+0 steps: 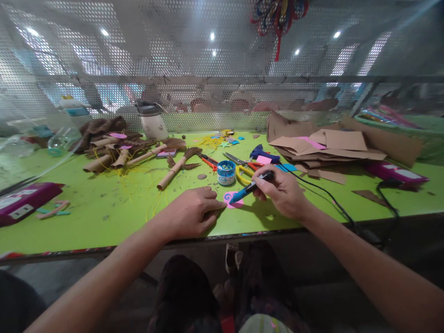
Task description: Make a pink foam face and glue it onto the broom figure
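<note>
My right hand (280, 192) is closed around a blue and black marker (247, 188), its tip down on a small pink paper piece (237, 200) with blue marks. On the paper's left edge rests the outstretched index finger of my left hand (194, 210), the other fingers curled against the table. Just behind the paper stands an open blue-rimmed jar (226, 173) with small bits inside. Yellow-handled scissors (244, 175) lie to the jar's right, close to my right hand. A blue glue gun (264, 154) lies farther back.
Brown paper sheets (326, 143) are piled at the right. Rolled brown paper tubes (173, 172) with yellow strings lie left. A white bottle (153, 121) stands behind them. Purple boxes (29, 202) sit on both sides; a black cord (322, 192) runs right. A perforated metal screen (208, 99) closes the back.
</note>
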The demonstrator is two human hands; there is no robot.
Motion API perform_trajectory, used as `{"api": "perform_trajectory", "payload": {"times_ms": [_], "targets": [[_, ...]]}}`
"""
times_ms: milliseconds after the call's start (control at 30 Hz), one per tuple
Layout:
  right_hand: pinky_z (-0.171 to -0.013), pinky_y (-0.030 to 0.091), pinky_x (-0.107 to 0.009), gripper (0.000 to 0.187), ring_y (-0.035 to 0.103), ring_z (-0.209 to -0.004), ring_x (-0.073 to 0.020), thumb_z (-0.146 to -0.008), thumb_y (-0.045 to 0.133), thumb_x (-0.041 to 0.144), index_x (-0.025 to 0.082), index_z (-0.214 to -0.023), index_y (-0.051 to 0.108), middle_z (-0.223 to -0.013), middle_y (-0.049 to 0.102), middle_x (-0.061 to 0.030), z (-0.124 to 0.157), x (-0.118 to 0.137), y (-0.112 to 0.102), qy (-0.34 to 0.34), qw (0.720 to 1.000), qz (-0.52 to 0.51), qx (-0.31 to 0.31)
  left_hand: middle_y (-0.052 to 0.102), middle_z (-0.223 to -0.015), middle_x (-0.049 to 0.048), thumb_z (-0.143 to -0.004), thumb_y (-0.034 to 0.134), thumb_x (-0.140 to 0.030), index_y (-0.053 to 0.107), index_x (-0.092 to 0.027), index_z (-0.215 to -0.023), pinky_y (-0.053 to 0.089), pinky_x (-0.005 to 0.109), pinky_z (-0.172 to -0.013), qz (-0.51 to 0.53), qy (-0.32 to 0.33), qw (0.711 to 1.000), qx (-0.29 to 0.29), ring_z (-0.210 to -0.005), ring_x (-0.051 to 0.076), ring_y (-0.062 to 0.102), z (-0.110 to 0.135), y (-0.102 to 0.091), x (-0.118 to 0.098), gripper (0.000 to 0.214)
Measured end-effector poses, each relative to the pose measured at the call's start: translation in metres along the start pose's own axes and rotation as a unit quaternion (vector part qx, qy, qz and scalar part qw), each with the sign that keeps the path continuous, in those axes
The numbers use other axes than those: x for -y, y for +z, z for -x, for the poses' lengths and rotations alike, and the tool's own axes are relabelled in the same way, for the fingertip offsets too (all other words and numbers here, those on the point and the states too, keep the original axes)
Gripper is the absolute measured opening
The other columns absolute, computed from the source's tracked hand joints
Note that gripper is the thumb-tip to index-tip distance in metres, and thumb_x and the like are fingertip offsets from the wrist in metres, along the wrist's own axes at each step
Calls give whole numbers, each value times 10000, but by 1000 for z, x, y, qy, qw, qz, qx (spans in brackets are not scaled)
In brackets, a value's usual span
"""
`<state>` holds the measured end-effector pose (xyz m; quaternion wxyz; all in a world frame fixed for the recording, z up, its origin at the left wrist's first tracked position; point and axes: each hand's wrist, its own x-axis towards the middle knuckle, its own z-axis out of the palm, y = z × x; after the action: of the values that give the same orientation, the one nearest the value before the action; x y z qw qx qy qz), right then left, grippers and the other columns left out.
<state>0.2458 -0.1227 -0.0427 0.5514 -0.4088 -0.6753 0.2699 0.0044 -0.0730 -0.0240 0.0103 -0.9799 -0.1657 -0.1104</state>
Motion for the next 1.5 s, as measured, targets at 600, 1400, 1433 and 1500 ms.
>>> {"api": "perform_trajectory", "payload": {"times_ms": [600,1400,1433,1500], "targets": [[-472,442,-216,112,535,-475,-91,-879,561,290,189,-832,543,-580,581,37,0,3,-1,-6,1000,15,-24,569,-724,54,-904,445,-162,723,-176,-1010,366,296,-623,-4,3,1000,2,-704,174,519,1,-1,-1,297],[-480,439,-218,124,542,-490,-96,-876,564,309,193,-837,542,-584,575,38,-1,4,0,2,1000,16,-11,574,-723,54,-912,445,-172,725,-176,-983,369,287,-616,-1,5,1000,-2,-697,168,524,-1,-1,0,288],[-483,442,-219,122,546,-496,-97,-876,564,308,193,-842,544,-591,579,35,-1,4,0,3,1000,16,-9,572,-722,54,-906,449,-168,725,-174,-985,369,288,-619,-2,5,1000,0,-699,170,526,-1,-1,0,287],[-485,444,-220,119,549,-501,-98,-879,560,306,193,-845,544,-597,582,32,-1,3,0,4,1000,16,-6,570,-723,54,-902,448,-167,725,-171,-993,366,294,-621,-4,5,1000,4,-703,175,527,-1,-1,0,292]]}}
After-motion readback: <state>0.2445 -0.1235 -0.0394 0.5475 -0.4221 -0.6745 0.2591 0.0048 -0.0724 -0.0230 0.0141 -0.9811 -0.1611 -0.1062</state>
